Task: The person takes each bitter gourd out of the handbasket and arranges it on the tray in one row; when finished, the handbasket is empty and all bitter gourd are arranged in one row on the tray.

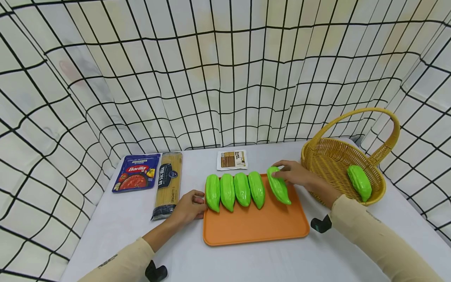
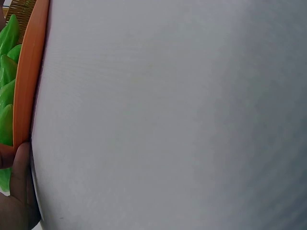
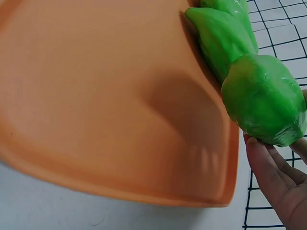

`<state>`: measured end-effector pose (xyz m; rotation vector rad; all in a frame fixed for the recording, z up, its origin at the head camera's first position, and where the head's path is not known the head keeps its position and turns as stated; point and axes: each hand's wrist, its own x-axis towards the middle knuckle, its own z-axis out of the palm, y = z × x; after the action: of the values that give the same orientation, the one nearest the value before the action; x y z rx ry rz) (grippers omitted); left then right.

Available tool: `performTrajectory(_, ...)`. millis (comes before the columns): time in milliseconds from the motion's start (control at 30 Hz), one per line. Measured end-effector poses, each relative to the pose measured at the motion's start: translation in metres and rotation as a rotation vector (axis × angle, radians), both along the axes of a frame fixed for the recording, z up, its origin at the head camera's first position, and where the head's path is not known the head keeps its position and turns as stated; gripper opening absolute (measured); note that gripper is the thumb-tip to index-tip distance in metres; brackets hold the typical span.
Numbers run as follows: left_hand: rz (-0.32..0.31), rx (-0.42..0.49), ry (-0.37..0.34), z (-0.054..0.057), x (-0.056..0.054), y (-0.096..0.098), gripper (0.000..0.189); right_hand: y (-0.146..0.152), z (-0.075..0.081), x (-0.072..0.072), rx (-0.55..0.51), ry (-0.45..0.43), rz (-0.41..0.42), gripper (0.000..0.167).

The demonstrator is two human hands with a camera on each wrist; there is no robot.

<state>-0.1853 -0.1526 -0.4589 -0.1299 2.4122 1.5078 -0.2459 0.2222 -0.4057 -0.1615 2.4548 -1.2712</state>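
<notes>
My right hand (image 1: 295,173) pinches a glossy, ridged green bitter gourd (image 1: 279,188) near its stem end, over the right part of an orange tray (image 1: 253,229). In the right wrist view this gourd (image 3: 264,98) is tilted, and a shadow falls on the tray beneath. Several like gourds (image 1: 227,192) lie side by side along the tray's far left, tips toward me. At the tray's left edge is my left hand (image 1: 188,207). The left wrist view shows its thumb and a finger (image 2: 19,165) gripping the tray rim (image 2: 29,76).
A wicker basket (image 1: 332,147) with a tall handle stands at the right, one green gourd (image 1: 359,183) inside. Left of the tray lie a spaghetti pack (image 1: 169,184) and a blue Barilla pouch (image 1: 136,173). A small white packet (image 1: 232,160) sits behind the tray. Grid-patterned cloth surrounds the table.
</notes>
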Motion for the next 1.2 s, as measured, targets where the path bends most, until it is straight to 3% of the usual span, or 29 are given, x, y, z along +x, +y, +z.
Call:
performTrajectory(867,0.000,-0.001,-0.004,0.000,-0.001,0.000,0.044,-0.012,-0.021,-0.017,0.036,-0.026,-0.018,0.053)
performTrajectory(1200,0.001,-0.005,-0.009,0.000,-0.002,0.000,0.044,-0.017,-0.021,-0.018,0.059,-0.030,-0.023,0.052)
